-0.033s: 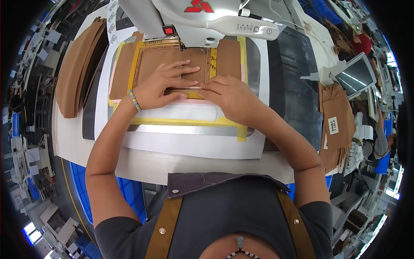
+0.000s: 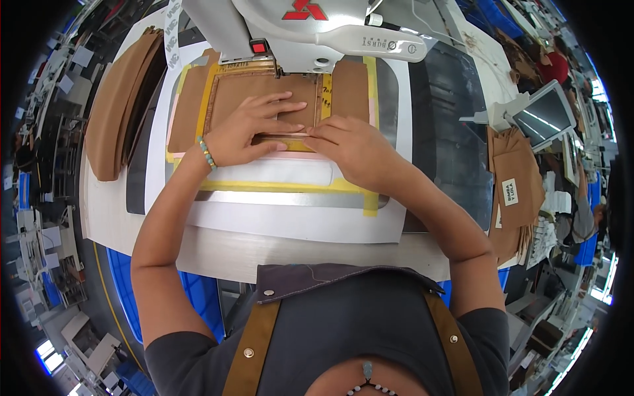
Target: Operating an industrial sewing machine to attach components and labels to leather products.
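My left hand [image 2: 241,135], with a beaded bracelet [image 2: 207,153] at its wrist, lies with fingers spread on a brown panel [image 2: 231,92]. A yellow-edged rectangular template [image 2: 209,99] surrounds this panel. At the template's near right corner is my right hand [image 2: 360,150], its fingers bent and held together. Their tips press at the near edge, close to my left fingertips; whatever they pinch is hidden. Just beyond both hands, the presser foot [image 2: 278,70] of a white sewing machine [image 2: 284,30] hangs over the panel's far part.
A stack of brown pieces [image 2: 115,112] stands on the left side of the table. To the right are more brown pieces [image 2: 512,168] and a tilted screen [image 2: 545,112]. White sheeting [image 2: 297,224] lies under the template. Blue bins [image 2: 198,294] sit below the table's near edge.
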